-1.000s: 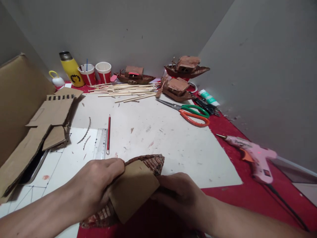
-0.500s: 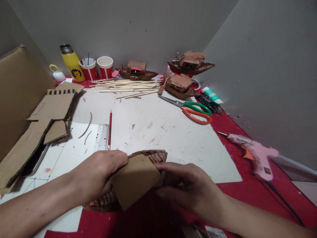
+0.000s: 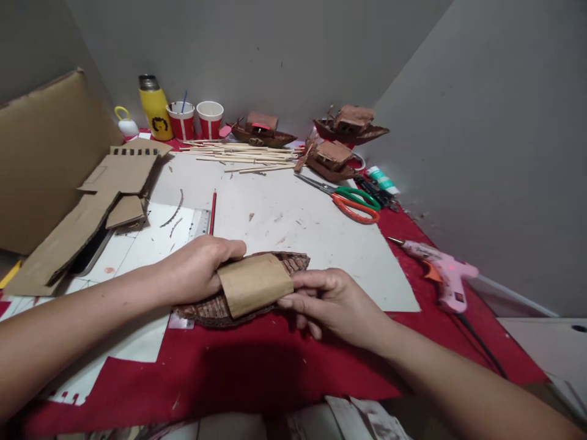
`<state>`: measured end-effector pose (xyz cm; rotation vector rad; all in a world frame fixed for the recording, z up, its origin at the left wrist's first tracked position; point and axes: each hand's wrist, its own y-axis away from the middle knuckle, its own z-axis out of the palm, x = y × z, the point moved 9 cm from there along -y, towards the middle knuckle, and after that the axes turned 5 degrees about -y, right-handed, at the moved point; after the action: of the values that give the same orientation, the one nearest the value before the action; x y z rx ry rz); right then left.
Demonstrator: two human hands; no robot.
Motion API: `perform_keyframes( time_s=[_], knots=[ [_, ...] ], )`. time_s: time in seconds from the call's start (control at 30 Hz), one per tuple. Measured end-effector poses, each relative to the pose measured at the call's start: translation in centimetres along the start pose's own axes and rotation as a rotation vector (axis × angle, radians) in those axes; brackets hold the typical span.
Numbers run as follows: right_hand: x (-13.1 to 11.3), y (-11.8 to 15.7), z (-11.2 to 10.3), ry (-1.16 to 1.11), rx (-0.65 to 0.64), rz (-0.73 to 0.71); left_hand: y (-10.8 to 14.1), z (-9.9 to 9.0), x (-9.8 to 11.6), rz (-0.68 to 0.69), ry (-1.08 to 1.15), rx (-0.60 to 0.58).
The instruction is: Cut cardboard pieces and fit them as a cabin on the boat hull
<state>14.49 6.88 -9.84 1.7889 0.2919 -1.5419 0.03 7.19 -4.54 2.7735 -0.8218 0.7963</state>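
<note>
A small brown model boat (image 3: 206,310) with ribbed inner sides lies tilted near the front of the table. Over its middle sits a bent tan cardboard piece (image 3: 257,283), like a roof. My left hand (image 3: 202,269) grips the left end of the cardboard and the boat's far side, its fingertips partly hidden behind the card. At the right end, my right hand (image 3: 328,299) pinches the cardboard's edge between thumb and fingers, close to the boat's right tip.
A pink glue gun (image 3: 443,269) lies right on the red cloth (image 3: 247,379). Scissors (image 3: 351,201), wooden sticks (image 3: 247,154), three finished boats, two cups (image 3: 210,121) and a yellow bottle (image 3: 156,110) stand farther back. Cut cardboard (image 3: 87,220) and a red pencil (image 3: 213,211) are left.
The view has shifted, showing more of the table's front edge. The cardboard now lies flatter across the boat, and my right fingers have closed on its right edge.
</note>
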Motion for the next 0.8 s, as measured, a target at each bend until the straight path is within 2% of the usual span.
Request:
perform_keyframes(
  time_s=[0.3,0.5,0.67,0.8],
  knots=[
    [0.6,0.1,0.8,0.07,-0.116,0.07,0.0,-0.1,0.1,0.018,0.029,0.019],
    [1.0,0.2,1.2,0.107,-0.21,0.063,0.0,0.1,0.1,0.05,0.019,0.022],
    [1.5,0.2,1.3,0.115,-0.207,0.031,-0.1,0.3,-0.2,0.038,0.035,0.0],
    [1.2,0.1,1.2,0.27,-0.109,-0.137,-0.2,0.2,-0.3,0.023,0.059,-0.008]
  ],
)
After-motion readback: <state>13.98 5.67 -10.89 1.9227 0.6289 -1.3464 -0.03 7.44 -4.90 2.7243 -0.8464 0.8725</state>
